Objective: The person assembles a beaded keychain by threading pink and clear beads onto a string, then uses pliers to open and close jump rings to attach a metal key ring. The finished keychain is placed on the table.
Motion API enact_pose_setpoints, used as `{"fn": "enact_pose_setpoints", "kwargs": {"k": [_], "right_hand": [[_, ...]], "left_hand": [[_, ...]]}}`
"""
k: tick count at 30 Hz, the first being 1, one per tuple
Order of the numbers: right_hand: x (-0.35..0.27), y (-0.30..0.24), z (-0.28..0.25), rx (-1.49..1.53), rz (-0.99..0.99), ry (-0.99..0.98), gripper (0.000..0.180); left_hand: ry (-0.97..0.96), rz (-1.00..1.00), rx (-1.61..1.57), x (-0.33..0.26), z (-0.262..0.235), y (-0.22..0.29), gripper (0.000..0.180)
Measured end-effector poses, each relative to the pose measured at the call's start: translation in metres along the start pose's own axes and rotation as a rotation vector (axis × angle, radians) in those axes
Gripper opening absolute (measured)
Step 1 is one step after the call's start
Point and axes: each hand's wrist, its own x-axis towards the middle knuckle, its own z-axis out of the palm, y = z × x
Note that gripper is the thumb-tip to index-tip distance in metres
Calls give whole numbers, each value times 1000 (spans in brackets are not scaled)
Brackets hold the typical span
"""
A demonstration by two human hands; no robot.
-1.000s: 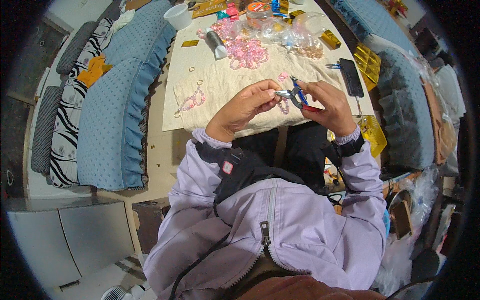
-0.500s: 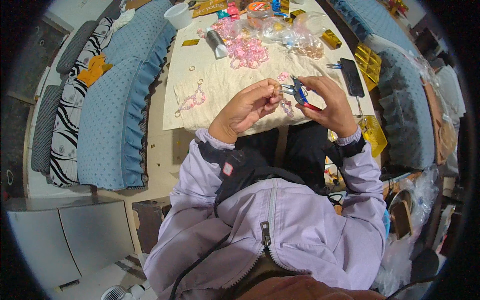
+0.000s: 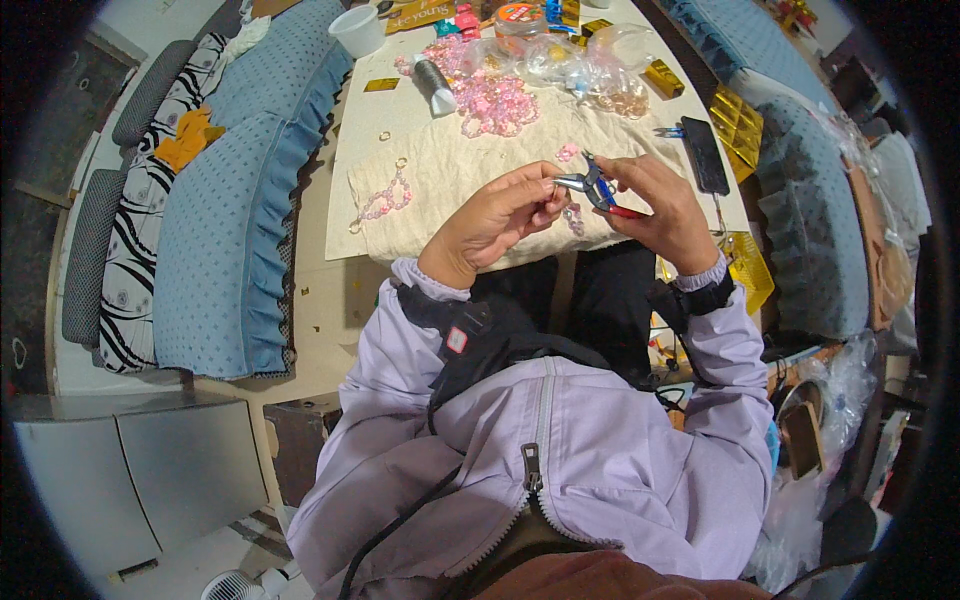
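Together, two hands work: right hand (image 3: 660,205) grips one pliers (image 3: 592,185), left hand (image 3: 497,218) pinches one bead piece (image 3: 572,216).

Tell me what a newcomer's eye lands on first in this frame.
The two hands meeting over the table edge at centre: the right hand grips small pliers with red and blue handles, their tip at something tiny pinched by the left hand. Beyond them, a heap of pink beads lies on the cream cloth. A blue dotted sofa fills the left side.
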Motion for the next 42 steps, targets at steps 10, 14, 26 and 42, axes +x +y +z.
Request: {"fn": "enact_pose_setpoints", "kwargs": {"k": [10, 14, 26, 42], "right_hand": [[-3, 0, -1, 26, 18, -31, 58], [-2, 4, 4, 35, 39, -64, 53], [-45, 120, 26, -277, 594, 96, 51], [28, 5, 76, 1003, 536, 55, 29]], "left_hand": [[14, 10, 85, 1, -4, -1, 18], [81, -17, 99, 5, -11, -4, 20], [150, 65, 127, 12, -41, -13, 19], [205, 500, 477, 19, -20, -14, 14]]}}
